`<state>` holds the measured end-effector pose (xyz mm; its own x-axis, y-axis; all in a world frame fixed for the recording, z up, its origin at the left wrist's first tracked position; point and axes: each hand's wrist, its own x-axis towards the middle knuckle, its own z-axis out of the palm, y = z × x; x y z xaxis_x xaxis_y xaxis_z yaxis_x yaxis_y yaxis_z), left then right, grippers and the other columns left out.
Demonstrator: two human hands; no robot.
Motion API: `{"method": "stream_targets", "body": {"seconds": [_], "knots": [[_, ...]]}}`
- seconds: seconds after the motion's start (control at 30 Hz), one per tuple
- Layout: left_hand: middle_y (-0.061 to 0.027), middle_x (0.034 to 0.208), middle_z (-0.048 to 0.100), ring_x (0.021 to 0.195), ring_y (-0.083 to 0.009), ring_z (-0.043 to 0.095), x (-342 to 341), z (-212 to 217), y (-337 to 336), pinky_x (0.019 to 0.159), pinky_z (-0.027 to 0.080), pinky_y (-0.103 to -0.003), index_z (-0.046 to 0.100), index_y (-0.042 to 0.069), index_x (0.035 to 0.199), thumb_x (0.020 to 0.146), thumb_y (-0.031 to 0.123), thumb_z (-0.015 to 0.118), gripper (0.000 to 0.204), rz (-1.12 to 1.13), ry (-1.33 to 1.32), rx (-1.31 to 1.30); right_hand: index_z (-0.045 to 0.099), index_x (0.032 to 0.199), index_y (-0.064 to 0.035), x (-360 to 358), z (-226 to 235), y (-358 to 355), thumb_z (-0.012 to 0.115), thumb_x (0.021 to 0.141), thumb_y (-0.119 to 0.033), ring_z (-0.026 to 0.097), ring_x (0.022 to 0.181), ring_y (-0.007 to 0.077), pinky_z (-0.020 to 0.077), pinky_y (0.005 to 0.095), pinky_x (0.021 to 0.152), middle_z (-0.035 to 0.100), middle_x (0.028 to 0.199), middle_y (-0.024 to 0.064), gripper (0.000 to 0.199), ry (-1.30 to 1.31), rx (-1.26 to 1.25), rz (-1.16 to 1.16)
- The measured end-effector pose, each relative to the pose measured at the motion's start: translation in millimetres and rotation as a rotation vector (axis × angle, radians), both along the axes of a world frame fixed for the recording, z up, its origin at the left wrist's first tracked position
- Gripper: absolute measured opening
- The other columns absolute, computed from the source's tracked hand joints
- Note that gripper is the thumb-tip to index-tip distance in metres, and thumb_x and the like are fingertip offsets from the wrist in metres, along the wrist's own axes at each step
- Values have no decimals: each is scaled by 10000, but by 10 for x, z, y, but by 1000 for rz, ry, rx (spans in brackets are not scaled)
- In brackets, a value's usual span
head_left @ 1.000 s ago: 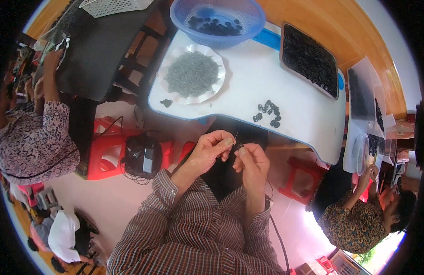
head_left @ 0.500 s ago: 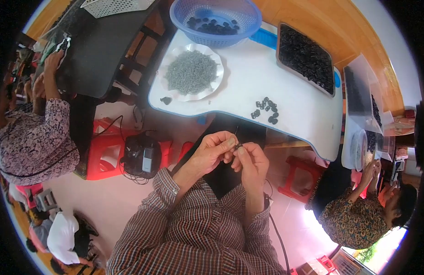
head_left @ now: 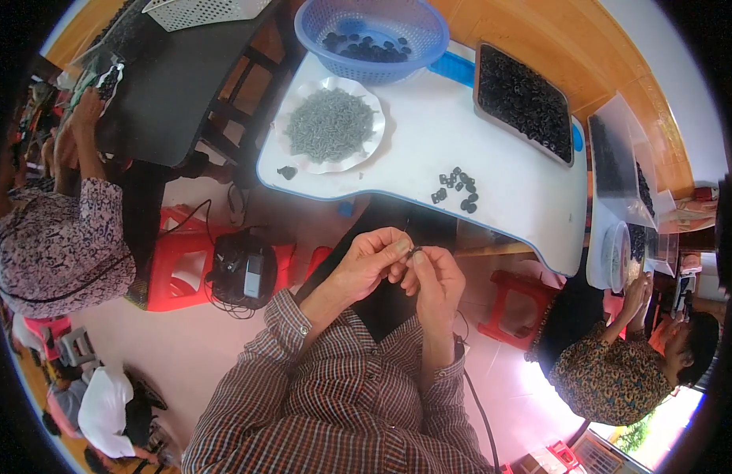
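In front of my checked shirt, just off the table's near edge, both hands meet fingertip to fingertip. My left hand [head_left: 375, 259] is closed in a pinch, thumb against forefinger. My right hand [head_left: 435, 278] pinches too, its thumb pointing up beside the left fingers. Between the fingertips a small black piece [head_left: 415, 250] shows, mostly hidden; its exact kind is too small to tell. Beyond my hands, several small black pieces [head_left: 456, 188] lie loose on the white table [head_left: 413, 150]. A white wavy-rimmed plate [head_left: 374, 146] holds a heap of small grey, translucent pieces [head_left: 330, 122].
At the back stands a blue colander [head_left: 315, 47] with black pieces inside. A tray [head_left: 562, 155] full of black parts lies at the far right. One dark scrap [head_left: 286, 172] sits near the plate. Red stools [head_left: 512, 308] flank me, and other people work at both sides.
Both hands stay in nearly the same pinch, with only slight finger movement. The view has shifted a little; the pieces on the table lie as before.
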<state>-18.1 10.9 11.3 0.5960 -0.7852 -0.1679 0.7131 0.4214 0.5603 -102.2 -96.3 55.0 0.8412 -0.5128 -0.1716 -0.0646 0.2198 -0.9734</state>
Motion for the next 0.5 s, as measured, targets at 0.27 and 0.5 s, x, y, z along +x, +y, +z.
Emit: {"method": "stream_targets", "body": {"seconds": [0.27,0.5], "knots": [[-1,759,588,584,-58,500,1,18,5,510,410,-204,600,37,942,965,210,555,180,7,21,-5,590,937,0,5,-2,30,556,938,-94,505,541,54,377,179,483,601,718,28,99,-4,-13,-13],[-4,750,585,580,-65,507,-7,-28,6,506,412,-206,607,32,968,964,208,556,184,18,55,13,574,950,-1,-2,-42,11,564,940,-101,538,575,50,410,177,494,591,719,16,100,-20,-40,9]]}}
